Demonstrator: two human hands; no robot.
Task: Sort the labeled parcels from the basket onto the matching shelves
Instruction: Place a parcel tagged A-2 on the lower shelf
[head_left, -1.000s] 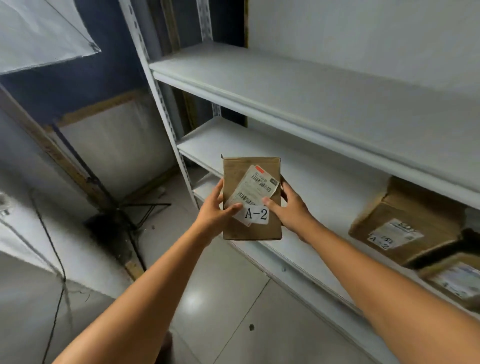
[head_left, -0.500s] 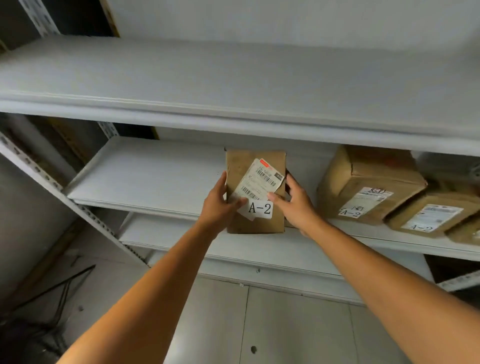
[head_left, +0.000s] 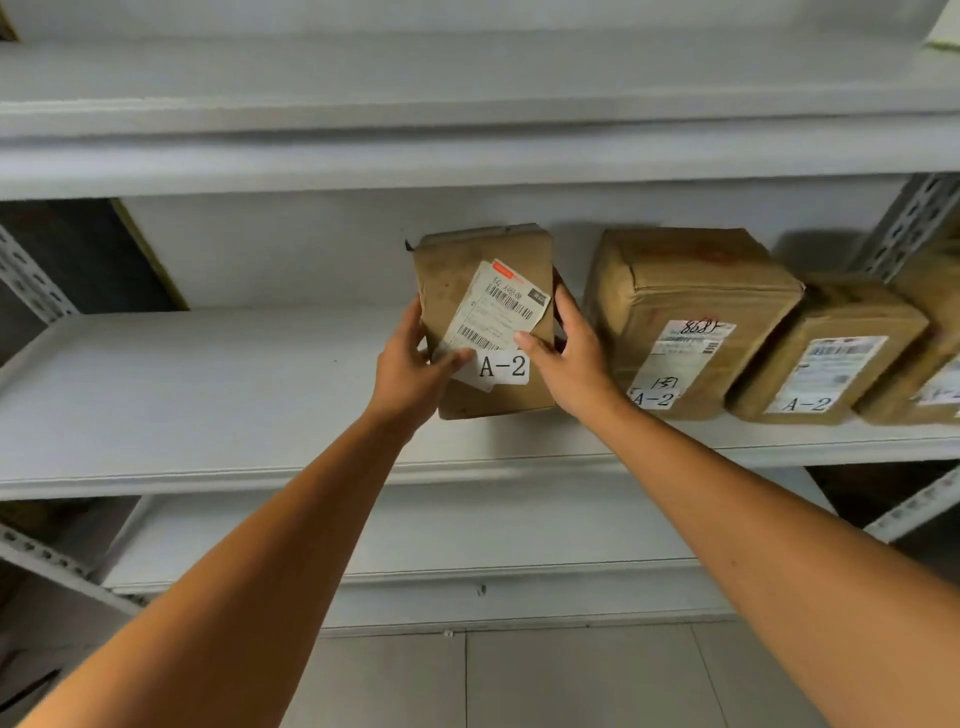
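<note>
Brown cardboard parcel labelled A-2 (head_left: 467, 275) — upright, on or just over the grey metal shelf (head_left: 208, 400), your left grip (head_left: 410, 364) and right grip (head_left: 571, 358) pinching its sides. Seat it squarely beside the taped brown A-2 carton (head_left: 691, 291) — label outward, then release.

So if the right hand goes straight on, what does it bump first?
Probably the back wall: the right hand, gripping the parcel, points into the shelf, left of the next box. Depth is unclear.
</note>
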